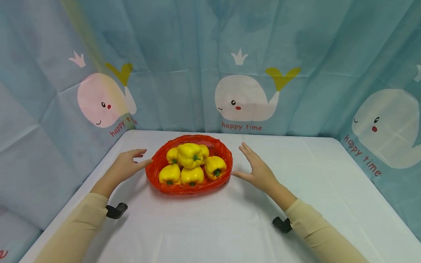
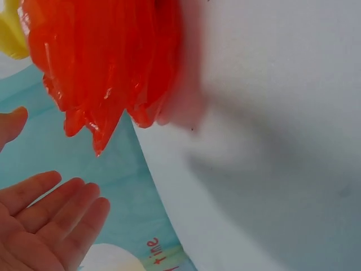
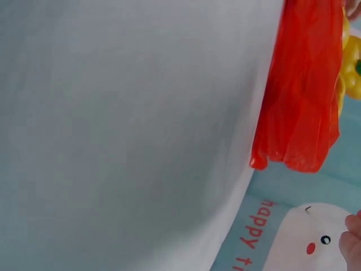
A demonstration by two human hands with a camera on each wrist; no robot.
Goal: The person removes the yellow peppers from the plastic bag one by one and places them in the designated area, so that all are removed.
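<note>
Several yellow bell peppers point(image 1: 190, 155) with green stems lie heaped inside a red plastic bag point(image 1: 189, 189), its mouth spread wide and its rim crumpled. My left hand point(image 1: 127, 165) hovers at the bag's left side, thumb tip close to the rim, fingers extended. On the opposite side my right hand point(image 1: 258, 171) is held with fingers spread, the thumb tip right at the rim. Neither hand holds anything. In the left wrist view the fingers point(image 2: 73, 214) are straight and apart from the bag point(image 2: 101, 68). The right wrist view shows the bag's outer side point(image 3: 299, 101) and only some fingertips point(image 3: 352, 240).
The bag stands on a white table point(image 1: 210, 223) toward its back edge. Behind and beside the table hangs a light blue curtain point(image 1: 184, 98) printed with whales. Black wrist-worn devices sit under both forearms.
</note>
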